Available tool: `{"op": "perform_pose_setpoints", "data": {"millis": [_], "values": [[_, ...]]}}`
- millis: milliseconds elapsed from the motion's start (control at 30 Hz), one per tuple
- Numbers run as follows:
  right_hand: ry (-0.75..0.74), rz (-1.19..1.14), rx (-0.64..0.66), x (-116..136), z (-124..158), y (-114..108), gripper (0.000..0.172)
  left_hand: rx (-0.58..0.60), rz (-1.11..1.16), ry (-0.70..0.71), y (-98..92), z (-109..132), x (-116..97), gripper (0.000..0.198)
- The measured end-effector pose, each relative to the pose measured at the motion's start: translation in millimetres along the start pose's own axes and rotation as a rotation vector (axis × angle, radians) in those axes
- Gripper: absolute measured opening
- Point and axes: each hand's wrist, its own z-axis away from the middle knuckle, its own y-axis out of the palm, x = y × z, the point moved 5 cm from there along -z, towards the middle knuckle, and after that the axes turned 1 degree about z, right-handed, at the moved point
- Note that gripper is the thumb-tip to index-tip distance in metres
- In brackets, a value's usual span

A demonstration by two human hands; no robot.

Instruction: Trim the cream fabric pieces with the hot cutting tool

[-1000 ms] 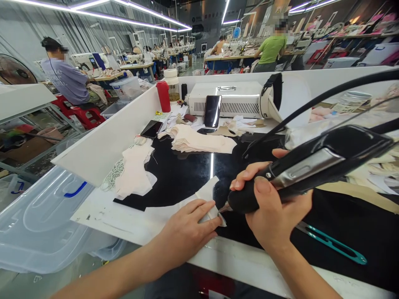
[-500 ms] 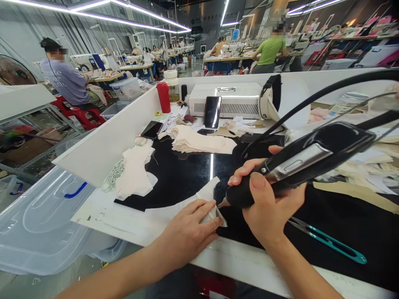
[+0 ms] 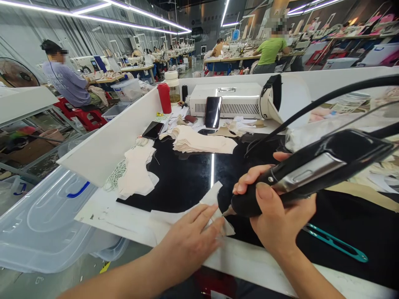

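Observation:
My right hand [image 3: 280, 211] is wrapped around a black corded handheld tool [image 3: 299, 174] with a silver lever on its side. The tool's narrow tip points left, close to the edge of a white fabric piece [image 3: 215, 195] near the front of the black work surface. On that piece my left hand [image 3: 193, 232] holds the folded part, its fingertips just left of the tip; its lower fingers are slightly blurred. Whether the tip touches the fabric I cannot tell. Thread snips [image 3: 338, 243] with a teal handle lie right of my right wrist, their blades partly hidden.
Pale cut pieces lie in a stack [image 3: 202, 141] and a smaller pile [image 3: 135, 172]. Behind are a phone [image 3: 213, 112], a white vented box [image 3: 227, 97] and a red cup [image 3: 164, 98]. The tool's black cable [image 3: 324, 97] arches at right. A lidded plastic bin [image 3: 40, 220] stands left.
The tool and my right hand have moved slightly right and down in view. My left hand and the white fabric piece have shifted the same way, and the view itself has moved a little.

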Motion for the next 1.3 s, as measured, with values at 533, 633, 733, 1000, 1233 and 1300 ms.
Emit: {"op": "perform_pose_setpoints", "data": {"millis": [533, 633, 733, 1000, 1233, 1300], "values": [[-0.017, -0.036, 0.01, 0.0, 3.6, -3.0, 0.056, 0.13, 0.297, 0.257, 21.2, -27.8, 72.9, 0.032], [-0.025, -0.046, 0.003, 0.6, 4.2, -2.1, 0.055, 0.133, 0.301, 0.255, 18.1, -24.7, 75.6, 0.031], [-0.033, -0.041, 0.001, 1.5, 5.1, -0.7, 0.053, 0.176, 0.3, 0.243, 16.0, -22.7, 76.8, 0.032], [-0.017, -0.025, -0.016, 3.3, 6.8, -1.8, 0.056, 0.263, 0.224, 0.265, 11.8, -15.5, 72.3, 0.035], [-0.025, 0.014, -0.012, 3.3, 5.2, -1.5, 0.054, 0.219, 0.164, 0.282, 15.3, -8.7, 71.3, 0.038], [-0.028, 0.019, -0.01, 3.2, 5.1, -1.9, 0.054, 0.194, 0.165, 0.286, 15.5, -8.1, 70.2, 0.038]]}}
